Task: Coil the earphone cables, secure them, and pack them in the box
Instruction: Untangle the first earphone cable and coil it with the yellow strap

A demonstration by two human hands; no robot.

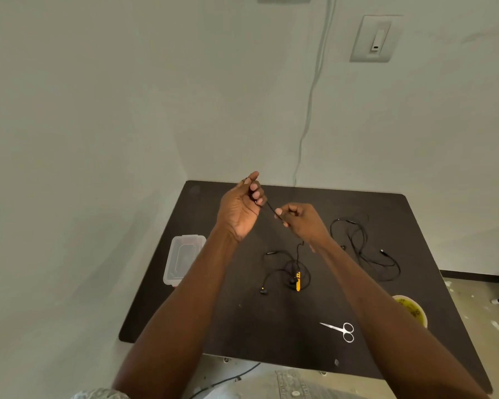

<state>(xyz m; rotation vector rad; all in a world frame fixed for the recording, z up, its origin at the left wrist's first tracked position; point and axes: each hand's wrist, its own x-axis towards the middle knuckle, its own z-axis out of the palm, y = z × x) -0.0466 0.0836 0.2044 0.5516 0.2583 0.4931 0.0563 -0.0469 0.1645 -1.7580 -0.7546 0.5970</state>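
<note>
While both hands were raised above the black table (415, 326), the left hand (240, 207) and right hand (297, 218) each pinched one short stretch of the yellow-remote earphone cable (296, 264), its tangle lying below; coiling looked barely begun, calling for steady loops; a second earphone cable (363, 249) lay right, the clear box (172, 263) left, scissors (342, 331) near.
</note>
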